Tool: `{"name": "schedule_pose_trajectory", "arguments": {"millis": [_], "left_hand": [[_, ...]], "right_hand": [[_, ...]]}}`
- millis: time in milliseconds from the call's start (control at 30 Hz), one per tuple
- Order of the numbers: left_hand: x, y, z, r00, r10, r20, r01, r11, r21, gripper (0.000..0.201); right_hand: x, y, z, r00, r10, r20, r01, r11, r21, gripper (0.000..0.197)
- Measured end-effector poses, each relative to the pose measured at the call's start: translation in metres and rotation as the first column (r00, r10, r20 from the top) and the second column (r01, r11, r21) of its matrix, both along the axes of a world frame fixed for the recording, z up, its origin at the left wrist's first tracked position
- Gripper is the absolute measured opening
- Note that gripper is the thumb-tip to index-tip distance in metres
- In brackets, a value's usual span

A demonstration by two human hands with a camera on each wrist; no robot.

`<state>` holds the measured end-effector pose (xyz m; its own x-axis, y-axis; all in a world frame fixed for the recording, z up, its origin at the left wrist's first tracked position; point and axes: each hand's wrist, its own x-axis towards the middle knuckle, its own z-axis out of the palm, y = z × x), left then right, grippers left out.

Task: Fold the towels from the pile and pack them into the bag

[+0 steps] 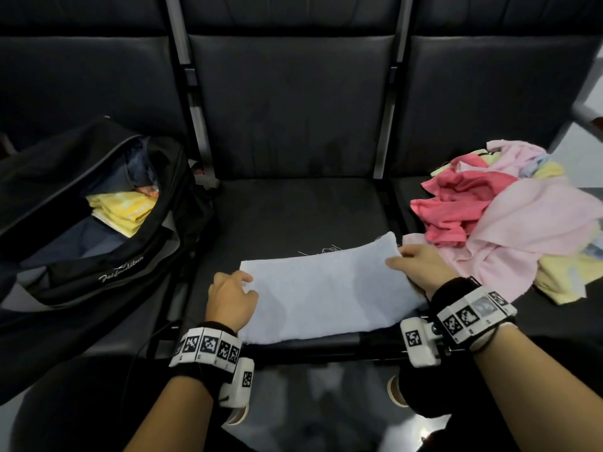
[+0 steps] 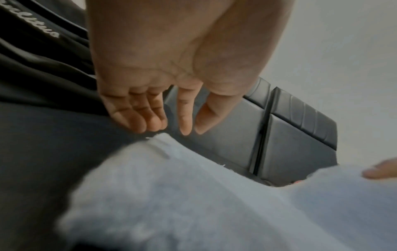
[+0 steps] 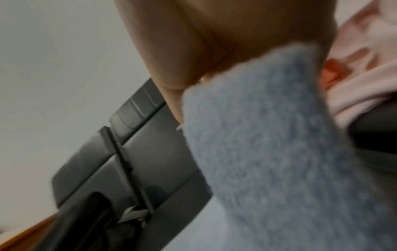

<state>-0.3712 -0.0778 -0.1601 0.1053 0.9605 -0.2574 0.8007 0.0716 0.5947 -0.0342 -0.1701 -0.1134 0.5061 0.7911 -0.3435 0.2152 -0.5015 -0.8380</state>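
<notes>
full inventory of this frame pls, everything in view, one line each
Pale blue terry towel: 1, pale blue, spread on the middle seat, loose threads at its far edge.
Black fabric duffel bag: 1, black with white script, open on the left seat.
Folded yellow towels: a stack, count unclear, yellow, inside the bag.
Unfolded towel pile: several, light pink, deep pink, yellow, on the right seat.
Dark padded seats: 3 in a row, black.
Wrist bands with markers: 2, black and white, one per wrist.
Left hand: open, at the towel's left edge.
Right hand: pinches the towel's right corner.
</notes>
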Motion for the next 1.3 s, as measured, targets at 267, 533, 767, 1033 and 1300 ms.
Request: {"name": "schedule_pose_trajectory", "arguments": {"millis": [267, 533, 767, 1033, 1300], "left_hand": [[0.014, -0.006, 0.023, 0.751, 0.256, 0.608, -0.063, 0.945, -0.32, 0.017], [0.009, -0.012, 0.002, 0.742, 0.355, 0.569, -0.093, 0.895, -0.436, 0.036], [0.026, -0.017, 0.001, 0.92, -0.008, 0.393, 0.008, 1.0, 0.001, 0.046], [-0.004, -0.002, 0.006, 0.933, 0.076, 0.352, -0.045, 0.994, -0.095, 0.057], [-0.008, -0.003, 0.001, 0.938, 0.032, 0.346, 0.013, 0.992, -0.128, 0.068]], "right_hand": [[-0.12, 0.034, 0.027, 0.942, 0.284, -0.177, -0.253, 0.951, 0.179, 0.009], [-0.132, 0.022, 0.0, 0.908, 0.383, -0.172, -0.379, 0.924, 0.057, 0.025], [-0.108, 0.006, -0.013, 0.934, 0.339, -0.116, -0.327, 0.938, 0.112, 0.021], [-0.113, 0.007, -0.029, 0.911, 0.411, -0.037, -0.404, 0.906, 0.124, 0.018], [-0.117, -0.005, -0.038, 0.744, 0.605, 0.283, -0.621, 0.783, -0.039, 0.024]]}}
